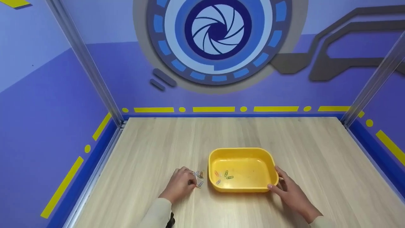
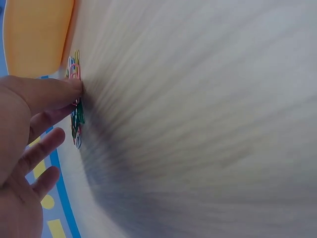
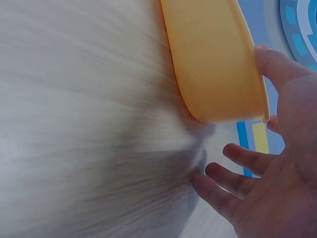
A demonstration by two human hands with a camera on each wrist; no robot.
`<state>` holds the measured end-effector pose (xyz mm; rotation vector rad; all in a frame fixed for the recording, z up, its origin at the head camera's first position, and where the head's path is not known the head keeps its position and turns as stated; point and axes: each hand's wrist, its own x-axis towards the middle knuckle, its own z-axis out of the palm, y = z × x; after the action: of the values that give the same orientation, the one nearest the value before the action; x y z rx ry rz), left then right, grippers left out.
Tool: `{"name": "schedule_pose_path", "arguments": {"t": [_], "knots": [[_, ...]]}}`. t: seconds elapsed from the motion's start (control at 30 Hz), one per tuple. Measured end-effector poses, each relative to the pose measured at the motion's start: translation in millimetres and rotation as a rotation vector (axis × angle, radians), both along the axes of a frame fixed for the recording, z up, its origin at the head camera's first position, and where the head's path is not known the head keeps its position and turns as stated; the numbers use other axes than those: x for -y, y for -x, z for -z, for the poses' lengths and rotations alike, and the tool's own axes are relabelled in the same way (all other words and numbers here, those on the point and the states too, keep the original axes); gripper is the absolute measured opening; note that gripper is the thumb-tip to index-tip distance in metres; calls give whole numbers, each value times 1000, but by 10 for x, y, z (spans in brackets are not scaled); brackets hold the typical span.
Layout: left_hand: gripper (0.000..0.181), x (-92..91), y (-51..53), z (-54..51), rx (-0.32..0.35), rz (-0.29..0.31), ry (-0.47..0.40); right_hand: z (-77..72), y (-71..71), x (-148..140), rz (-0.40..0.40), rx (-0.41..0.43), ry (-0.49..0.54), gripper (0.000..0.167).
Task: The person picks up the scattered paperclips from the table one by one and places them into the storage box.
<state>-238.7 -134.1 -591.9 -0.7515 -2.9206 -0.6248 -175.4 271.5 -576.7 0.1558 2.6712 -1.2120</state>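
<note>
Left of the yellow plastic tray (image 1: 253, 172), my left hand (image 1: 180, 183) is down at a small pile of colored paper clips (image 1: 199, 174) on the table. In the left wrist view its thumb and index finger pinch at the paper clips (image 2: 74, 72), while the other fingers stay apart; which clip is between the fingertips is partly hidden. My right hand (image 1: 292, 194) holds the tray's right side, thumb on the near corner of the rim. In the right wrist view the remaining fingers (image 3: 218, 196) hang free beside the tray wall (image 3: 218, 64).
Inside the tray, several paper clips (image 1: 226, 173) lie toward the left. The wooden table (image 1: 158, 142) is bounded by a blue-purple back wall (image 1: 120, 76) and side panels, with metal posts (image 1: 91, 69) at the corners.
</note>
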Motion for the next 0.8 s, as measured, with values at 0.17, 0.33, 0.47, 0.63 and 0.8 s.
{"name": "schedule_pose_path", "arguments": {"t": [0.17, 0.33, 0.47, 0.63, 0.8], "knots": [[7, 21, -11, -31, 14, -3, -33, 2, 1, -5, -2, 6, 4, 93], [5, 3, 13, -69, -8, -12, -48, 1, 7, -7, 2, -4, 2, 92], [4, -31, 28, -109, -21, -21, -40, 0, 3, -2, 1, -8, 9, 91], [5, -92, 44, -188, -46, -36, -70, -6, 6, 5, 3, -11, 5, 92], [3, -171, 44, -289, -56, -55, -117, -23, 36, 2, -3, 12, -19, 95]]}}
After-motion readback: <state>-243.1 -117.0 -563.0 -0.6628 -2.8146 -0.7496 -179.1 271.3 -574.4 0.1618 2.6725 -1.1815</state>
